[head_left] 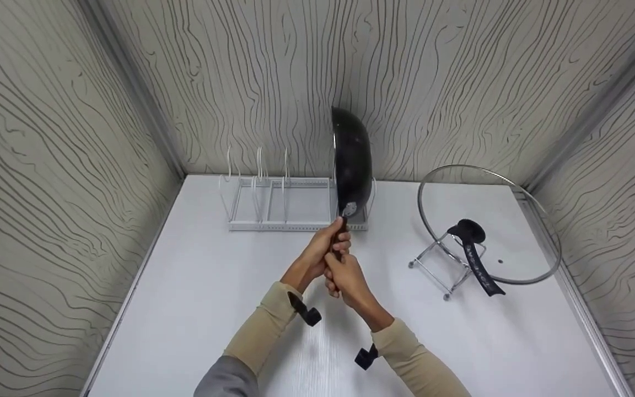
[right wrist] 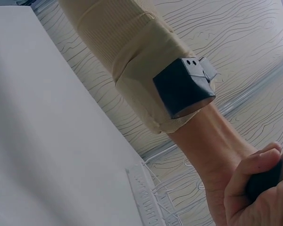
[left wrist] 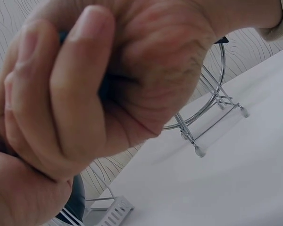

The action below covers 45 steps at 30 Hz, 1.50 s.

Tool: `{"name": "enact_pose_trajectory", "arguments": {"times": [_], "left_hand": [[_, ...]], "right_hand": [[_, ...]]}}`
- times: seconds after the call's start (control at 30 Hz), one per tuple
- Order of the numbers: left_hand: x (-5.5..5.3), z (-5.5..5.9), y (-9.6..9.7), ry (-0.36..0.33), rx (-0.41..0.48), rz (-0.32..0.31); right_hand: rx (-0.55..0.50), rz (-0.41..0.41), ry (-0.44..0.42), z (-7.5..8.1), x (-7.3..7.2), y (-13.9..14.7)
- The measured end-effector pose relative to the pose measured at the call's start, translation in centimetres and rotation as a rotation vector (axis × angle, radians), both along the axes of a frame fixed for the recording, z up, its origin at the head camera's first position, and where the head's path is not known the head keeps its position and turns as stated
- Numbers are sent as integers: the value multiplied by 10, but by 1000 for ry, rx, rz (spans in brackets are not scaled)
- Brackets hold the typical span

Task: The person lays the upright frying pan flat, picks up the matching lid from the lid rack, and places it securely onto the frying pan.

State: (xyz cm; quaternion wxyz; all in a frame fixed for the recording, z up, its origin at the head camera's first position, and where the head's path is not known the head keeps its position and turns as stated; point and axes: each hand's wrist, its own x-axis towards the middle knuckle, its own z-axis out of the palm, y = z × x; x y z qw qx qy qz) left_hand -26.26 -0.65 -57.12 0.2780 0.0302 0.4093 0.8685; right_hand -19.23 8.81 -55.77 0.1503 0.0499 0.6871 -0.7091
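A black frying pan (head_left: 355, 157), turned on its edge, stands over the right end of a white wire rack (head_left: 298, 226) in the head view. Whether its rim touches the rack I cannot tell. My left hand (head_left: 320, 248) grips the handle close to the pan, thumb along the top. Just behind it, my right hand (head_left: 346, 277) holds the handle's rear part. The dark handle end (right wrist: 265, 181) shows between curled fingers in the right wrist view. Fingers hide most of the handle.
To the right, a large glass lid (head_left: 538, 242) with a black upright handle (head_left: 480, 264) leans on a small chrome stand (head_left: 433, 273). Upright wire dividers (head_left: 284, 187) rise from the rack's left half. Wood-patterned walls (head_left: 273, 71) enclose the white table (head_left: 185, 309).
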Motion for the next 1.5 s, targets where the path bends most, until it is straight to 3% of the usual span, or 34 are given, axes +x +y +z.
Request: {"name": "enact_pose_trajectory", "arguments": {"times": [0.37, 0.83, 1.5], "left_hand": [[2, -1, -3, 2, -4, 6], [-1, 19, 0, 38, 81, -4], [-1, 31, 1, 57, 34, 4]], "right_hand": [[5, 21, 4, -2, 1, -1], [29, 10, 67, 14, -1, 0], [32, 10, 97, 24, 1, 1]]}}
